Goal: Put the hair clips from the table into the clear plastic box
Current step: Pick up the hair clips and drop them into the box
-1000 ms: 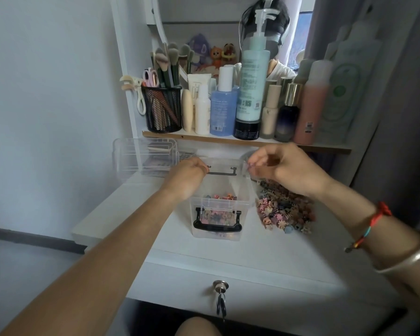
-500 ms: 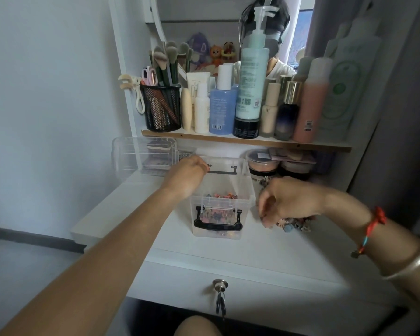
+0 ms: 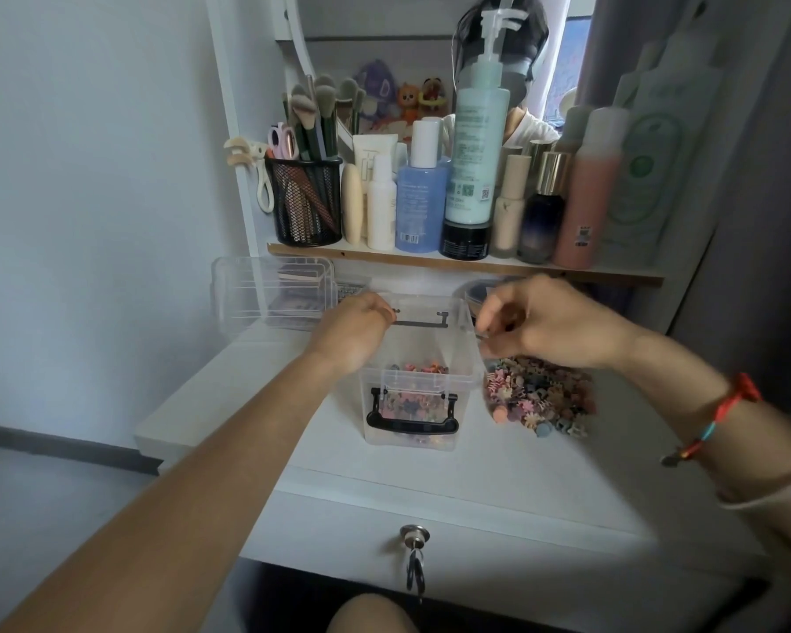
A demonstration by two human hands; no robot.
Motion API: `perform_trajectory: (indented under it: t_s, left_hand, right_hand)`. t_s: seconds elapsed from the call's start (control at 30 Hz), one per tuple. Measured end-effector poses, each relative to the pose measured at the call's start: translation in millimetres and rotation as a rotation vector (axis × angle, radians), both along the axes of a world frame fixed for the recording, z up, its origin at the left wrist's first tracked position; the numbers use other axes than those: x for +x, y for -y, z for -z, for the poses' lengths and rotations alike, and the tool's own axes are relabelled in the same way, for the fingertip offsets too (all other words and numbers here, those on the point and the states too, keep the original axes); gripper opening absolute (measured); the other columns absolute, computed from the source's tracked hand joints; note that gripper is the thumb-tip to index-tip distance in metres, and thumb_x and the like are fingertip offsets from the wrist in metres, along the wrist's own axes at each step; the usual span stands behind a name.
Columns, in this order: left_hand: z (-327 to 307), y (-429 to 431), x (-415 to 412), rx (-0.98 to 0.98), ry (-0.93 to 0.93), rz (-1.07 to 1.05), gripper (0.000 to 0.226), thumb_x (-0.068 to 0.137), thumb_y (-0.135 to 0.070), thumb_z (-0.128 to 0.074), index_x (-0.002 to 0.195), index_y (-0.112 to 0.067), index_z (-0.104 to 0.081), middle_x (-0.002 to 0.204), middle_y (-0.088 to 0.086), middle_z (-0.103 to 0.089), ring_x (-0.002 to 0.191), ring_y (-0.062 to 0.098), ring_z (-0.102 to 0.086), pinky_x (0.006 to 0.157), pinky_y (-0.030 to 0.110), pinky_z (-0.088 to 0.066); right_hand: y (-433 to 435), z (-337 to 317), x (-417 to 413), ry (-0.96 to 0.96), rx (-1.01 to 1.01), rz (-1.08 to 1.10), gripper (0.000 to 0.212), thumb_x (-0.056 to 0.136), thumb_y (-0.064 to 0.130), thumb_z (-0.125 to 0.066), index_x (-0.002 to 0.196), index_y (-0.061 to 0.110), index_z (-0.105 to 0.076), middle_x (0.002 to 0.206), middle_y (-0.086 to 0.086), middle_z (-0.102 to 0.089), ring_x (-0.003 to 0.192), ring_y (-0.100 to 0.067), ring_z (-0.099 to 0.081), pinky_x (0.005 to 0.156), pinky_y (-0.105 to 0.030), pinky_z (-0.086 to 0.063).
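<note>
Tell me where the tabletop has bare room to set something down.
Bare: the front strip of the table between the clear plastic box and the table's front edge, and the left part between the box and the table's left edge, crossed by the left forearm. Crowded: the hair clips right of the box, and the back under the shelf, with a clear container.

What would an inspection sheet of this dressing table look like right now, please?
Surface: white table, drawer with key below.
Job's things: clear plastic box, open, some clips inside; hair clips piled on the table to its right.
Clutter: bottles and brush cup on the shelf; second clear box at back left.
Hands: left hand grips the box's far rim; right hand curled over its right rim, contents unclear.
Cables: nothing seen.
Surroundings: white wall left, grey curtain right.
</note>
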State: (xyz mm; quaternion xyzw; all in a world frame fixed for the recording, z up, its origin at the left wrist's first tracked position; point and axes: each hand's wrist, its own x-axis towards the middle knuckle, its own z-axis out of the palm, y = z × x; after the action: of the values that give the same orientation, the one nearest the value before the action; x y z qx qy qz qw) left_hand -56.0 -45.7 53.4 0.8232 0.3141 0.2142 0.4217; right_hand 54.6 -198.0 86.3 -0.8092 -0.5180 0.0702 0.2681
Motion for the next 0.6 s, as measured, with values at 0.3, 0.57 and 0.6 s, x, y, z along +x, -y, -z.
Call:
perform_trajectory:
  t_s: [0.3, 0.57, 0.6]
  left_hand:
    - [1.7, -1.1, 2.6, -0.014, 0.009, 0.015, 0.021, 0.093, -0.015, -0.039, 0.099, -0.016, -0.059, 0.104, -0.001, -0.051, 0.101, 0.025, -0.053, 0.087, 0.032, -0.039]
    - [2.9, -1.7, 2.7, -0.024, 0.025, 0.024, 0.017, 0.092, -0.013, -0.039, 0.092, -0.018, -0.056, 0.099, 0.0, -0.051, 0.091, 0.019, -0.048, 0.079, 0.027, -0.034]
    - [2.8, -1.6, 2.9, -0.025, 0.024, 0.025, 0.018, 0.092, -0.013, -0.039, 0.093, -0.018, -0.056, 0.099, -0.001, -0.051, 0.092, 0.019, -0.048, 0.08, 0.028, -0.034]
  right_hand:
    - [-6.0, 3.7, -0.8, 0.028, 0.138, 0.012, 0.006, 0.08, 0.015, -0.069, 0.082, 0.021, -0.067, 0.08, 0.011, -0.065, 0.073, 0.002, -0.057, 0.069, 0.002, -0.038]
    - [3.9, 35.6, 3.6, 0.163, -0.387, -0.061, 0.006, 0.076, 0.011, -0.068, 0.079, 0.016, -0.069, 0.059, 0.017, -0.058, 0.047, 0.01, -0.052, 0.048, 0.001, -0.035]
    - [2.9, 39.9, 3.7, 0.21, -0.405, -0.073, 0.008, 0.076, 0.011, -0.067, 0.082, 0.016, -0.07, 0.061, 0.016, -0.056, 0.05, 0.008, -0.051, 0.049, 0.002, -0.034]
